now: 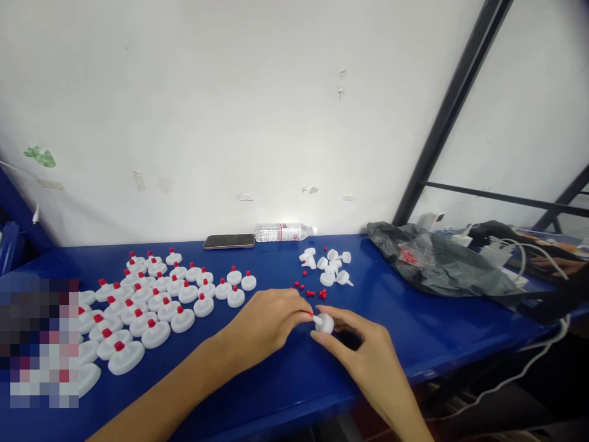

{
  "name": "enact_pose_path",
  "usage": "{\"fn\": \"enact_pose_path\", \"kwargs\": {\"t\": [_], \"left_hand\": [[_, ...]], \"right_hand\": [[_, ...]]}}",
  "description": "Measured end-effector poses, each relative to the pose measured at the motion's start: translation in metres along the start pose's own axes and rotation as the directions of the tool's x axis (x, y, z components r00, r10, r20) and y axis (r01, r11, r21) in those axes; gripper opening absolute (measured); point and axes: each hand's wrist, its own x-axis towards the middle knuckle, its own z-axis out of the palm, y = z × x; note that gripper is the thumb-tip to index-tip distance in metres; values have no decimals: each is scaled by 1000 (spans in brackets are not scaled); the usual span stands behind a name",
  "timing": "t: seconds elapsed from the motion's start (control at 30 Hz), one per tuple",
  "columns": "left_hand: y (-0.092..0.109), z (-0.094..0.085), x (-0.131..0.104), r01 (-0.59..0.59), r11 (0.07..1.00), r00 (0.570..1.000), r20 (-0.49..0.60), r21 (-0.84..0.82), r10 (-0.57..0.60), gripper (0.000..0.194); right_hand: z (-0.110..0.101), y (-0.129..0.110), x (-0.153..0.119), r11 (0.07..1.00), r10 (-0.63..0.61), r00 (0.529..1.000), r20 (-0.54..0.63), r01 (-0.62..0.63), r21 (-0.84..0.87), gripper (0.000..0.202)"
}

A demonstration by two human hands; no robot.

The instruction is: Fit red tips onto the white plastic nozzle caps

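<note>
Thumb and fingers of my right hand grip a white nozzle cap by its round base, its thin spout pointing left. At the spout's tip, my left hand pinches a small red tip cap, mostly hidden by the fingers. Just beyond my hands lie several loose red tip caps. Behind them is a small pile of white nozzle caps without red tips. To the left, many white nozzle caps stand upright with red tips on their spouts.
Along the wall lie a phone and a clear plastic bottle on its side. A black plastic bag with a small clear bag of red pieces covers the right of the blue table. White cables hang at the right edge.
</note>
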Motion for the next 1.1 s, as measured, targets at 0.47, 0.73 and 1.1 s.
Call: {"fn": "enact_pose_path", "kwargs": {"t": [0.47,0.73,1.1], "left_hand": [[12,13,-8,-181,841,979,176,510,104,33],[12,15,-16,-167,898,985,39,408,165,25],[13,6,-2,220,967,968,-150,131,-200,18]], "right_hand": [[-5,-4,4,994,79,991,109,-87,72,32],[-2,-6,5,995,63,988,142,-72,62,29],[6,7,0,982,-91,996,0,90,-168,40]]}}
